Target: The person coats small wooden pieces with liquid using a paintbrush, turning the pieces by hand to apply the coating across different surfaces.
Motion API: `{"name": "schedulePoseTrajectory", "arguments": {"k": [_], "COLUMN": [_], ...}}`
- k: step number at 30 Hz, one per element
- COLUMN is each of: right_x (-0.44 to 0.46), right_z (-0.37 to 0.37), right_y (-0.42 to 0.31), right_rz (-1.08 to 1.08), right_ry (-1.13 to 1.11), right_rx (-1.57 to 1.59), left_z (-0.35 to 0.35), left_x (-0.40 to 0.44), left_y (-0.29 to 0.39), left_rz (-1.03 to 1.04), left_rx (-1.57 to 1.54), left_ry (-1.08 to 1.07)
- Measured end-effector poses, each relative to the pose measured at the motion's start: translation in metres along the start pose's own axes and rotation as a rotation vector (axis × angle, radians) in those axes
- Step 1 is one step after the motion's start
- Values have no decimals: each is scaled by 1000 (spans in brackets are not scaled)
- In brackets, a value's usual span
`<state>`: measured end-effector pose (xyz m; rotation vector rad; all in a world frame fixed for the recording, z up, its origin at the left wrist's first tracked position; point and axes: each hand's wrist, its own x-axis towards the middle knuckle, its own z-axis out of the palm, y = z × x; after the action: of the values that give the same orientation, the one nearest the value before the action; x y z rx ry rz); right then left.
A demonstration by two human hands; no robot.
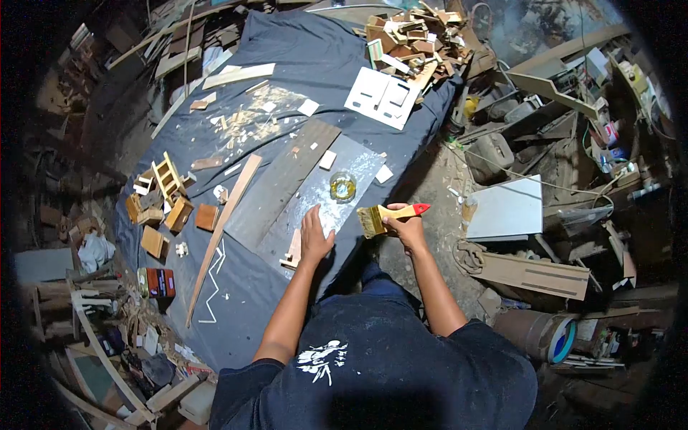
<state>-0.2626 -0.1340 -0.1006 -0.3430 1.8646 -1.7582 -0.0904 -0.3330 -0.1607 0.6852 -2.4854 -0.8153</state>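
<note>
My right hand (407, 231) grips a paintbrush (390, 216) by its yellow handle with a red tip. The wide bristles point left, just off the edge of a grey board (287, 222). Fingers stretched out, my left hand (314, 236) rests on or just over the board's near part and holds nothing. Beside its wrist lies a small wooden piece (293, 252). Ahead of both hands stands a round glass dish (342, 187) that looks yellowish inside. White smears and dust cover the board around it, and a small pale block (327, 160) lies farther up.
Dark cloth (265, 287) covers the work surface. Small wooden boxes (168, 179) and a red tin (156, 282) stand left, near a long wooden strip (226, 236). Wood scraps (416, 39) pile up at the far end beside a white panel (382, 97). Clutter fills the floor around.
</note>
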Motion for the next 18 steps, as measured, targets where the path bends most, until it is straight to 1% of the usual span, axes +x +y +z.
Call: {"name": "schedulePoseTrajectory", "arguments": {"k": [1,2,4,5,6,8,9,10,13,14,16,18], "right_x": [6,11,19,22,24,27,27,27,28,27,25,23], "right_z": [-6,-12,-26,-33,-39,-51,-57,-64,-84,-90,-97,-102], "right_y": [-2,-6,-13,-17,-20,-27,-32,-34,-31,-31,-31,-31], "right_rz": [-11,-14,-7,-7,8,24,65,105,98,97,103,89], "right_ry": [6,19,65,80,103,140,154,170,220,236,280,315], "right_rx": [8,16,20,23,40,57,71,86,80,82,102,98], "left_z": [13,24,41,47,52,70,78,83,95,98,99,99], "left_x": [13,26,52,66,77,93,98,103,116,117,118,120], "left_y": [-4,-7,-8,-8,-8,-15,-20,-21,-24,-23,-17,-2], "left_rz": [-50,-37,-79,-171,-161,-202,-176,-164,-231,-218,-164,-148], "left_rx": [16,17,39,49,46,154,179,173,141,136,60,25], "left_ry": [-25,-34,-63,-153,-163,-137,-99,-110,-130,-140,-84,-127]}}
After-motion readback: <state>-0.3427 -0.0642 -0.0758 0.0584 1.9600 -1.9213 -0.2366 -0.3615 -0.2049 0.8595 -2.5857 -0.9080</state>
